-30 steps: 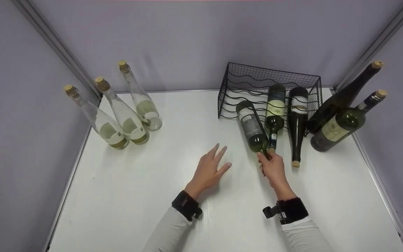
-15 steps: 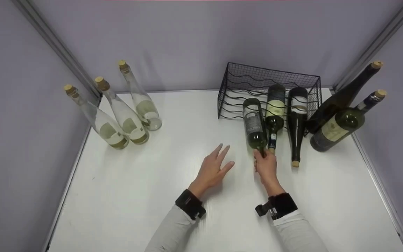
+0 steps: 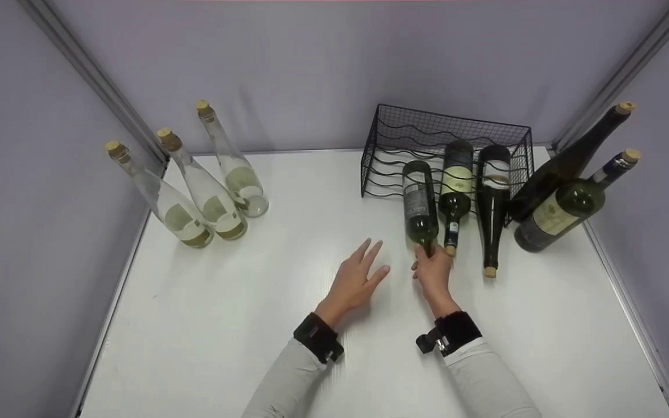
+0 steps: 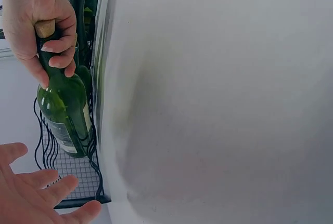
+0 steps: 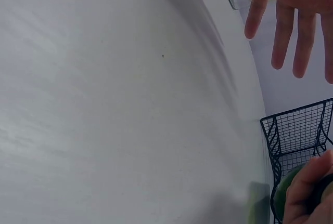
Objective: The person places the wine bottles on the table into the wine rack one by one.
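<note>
My right hand (image 3: pixel 434 270) grips the neck of a green wine bottle (image 3: pixel 419 200) with a grey label. That bottle lies with its base in the black wire rack (image 3: pixel 389 125) and its neck toward me; in the left wrist view its cork (image 4: pixel 46 28) shows above the curled fingers. To the left, my left hand (image 3: pixel 351 283) is spread over the white table, its fingers straight and touching no bottle. Beside the held bottle, a cream-labelled bottle (image 3: pixel 456 180) and a slim dark bottle (image 3: pixel 493 191) also lie in the rack, corks toward me.
Right of the rack stand a tall dark bottle (image 3: pixel 567 154) and a green bottle (image 3: pixel 561 212) with a cream label. Three clear corked bottles, one of them a clear bottle (image 3: pixel 241 171), stand at the back left. Grey walls enclose the white table (image 3: pixel 224 325).
The held bottle has swung from a slant to nearly straight and sits slightly deeper in the rack. My right hand has shifted left and a little away from me; my left hand has barely moved.
</note>
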`<action>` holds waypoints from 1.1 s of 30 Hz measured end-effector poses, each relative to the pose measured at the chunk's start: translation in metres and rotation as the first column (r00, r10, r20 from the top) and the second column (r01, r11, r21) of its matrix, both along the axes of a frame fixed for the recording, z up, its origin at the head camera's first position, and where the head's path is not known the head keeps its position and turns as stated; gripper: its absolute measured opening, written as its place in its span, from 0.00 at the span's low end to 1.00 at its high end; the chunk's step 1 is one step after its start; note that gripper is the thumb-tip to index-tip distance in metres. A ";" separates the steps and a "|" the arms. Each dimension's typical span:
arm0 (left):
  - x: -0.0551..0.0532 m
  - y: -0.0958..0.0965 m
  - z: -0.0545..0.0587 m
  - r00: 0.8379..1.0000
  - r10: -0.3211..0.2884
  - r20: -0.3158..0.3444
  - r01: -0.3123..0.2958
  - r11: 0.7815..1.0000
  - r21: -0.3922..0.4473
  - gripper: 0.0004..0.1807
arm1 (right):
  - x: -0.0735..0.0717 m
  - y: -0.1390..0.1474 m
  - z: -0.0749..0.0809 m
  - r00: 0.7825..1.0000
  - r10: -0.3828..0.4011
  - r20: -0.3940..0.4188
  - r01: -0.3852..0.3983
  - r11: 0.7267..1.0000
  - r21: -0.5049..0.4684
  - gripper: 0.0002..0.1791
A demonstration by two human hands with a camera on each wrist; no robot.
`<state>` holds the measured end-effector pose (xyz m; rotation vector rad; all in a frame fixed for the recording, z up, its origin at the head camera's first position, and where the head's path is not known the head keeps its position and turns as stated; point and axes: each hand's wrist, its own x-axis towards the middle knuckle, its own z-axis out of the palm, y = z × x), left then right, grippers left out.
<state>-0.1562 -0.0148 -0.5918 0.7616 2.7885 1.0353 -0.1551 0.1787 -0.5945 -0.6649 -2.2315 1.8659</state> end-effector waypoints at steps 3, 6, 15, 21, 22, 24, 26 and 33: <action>0.000 0.000 -0.001 1.000 -0.001 0.003 0.001 1.000 0.003 0.37 | -0.002 -0.001 -0.002 1.000 0.003 0.006 -0.003 1.000 0.011 0.10; 0.000 0.000 -0.002 1.000 -0.004 -0.001 0.004 1.000 0.010 0.37 | -0.005 -0.001 -0.003 1.000 0.010 0.027 -0.011 1.000 0.024 0.12; -0.003 -0.002 -0.002 0.999 -0.014 -0.049 0.015 1.000 0.015 0.36 | -0.013 -0.002 -0.006 0.991 0.062 0.118 -0.069 0.996 0.056 0.21; -0.002 -0.002 -0.003 0.999 -0.009 -0.046 0.009 1.000 0.013 0.35 | -0.020 -0.003 -0.008 0.980 0.102 0.168 -0.114 0.991 0.063 0.29; -0.001 -0.002 -0.003 0.999 -0.008 -0.041 0.008 1.000 0.010 0.35 | -0.021 -0.002 -0.009 0.980 0.106 0.171 -0.119 0.991 0.068 0.29; -0.001 -0.002 -0.003 0.999 -0.008 -0.032 0.008 1.000 0.006 0.35 | -0.023 -0.002 -0.010 0.979 0.110 0.173 -0.125 0.989 0.077 0.29; -0.001 -0.002 -0.003 1.000 -0.007 -0.026 0.007 1.000 0.002 0.35 | -0.025 0.000 -0.011 0.978 0.112 0.174 -0.128 0.988 0.084 0.29; 0.000 -0.003 -0.003 1.000 -0.008 -0.012 0.008 1.000 0.005 0.36 | -0.033 0.002 -0.011 0.977 0.119 0.175 -0.134 0.987 0.082 0.31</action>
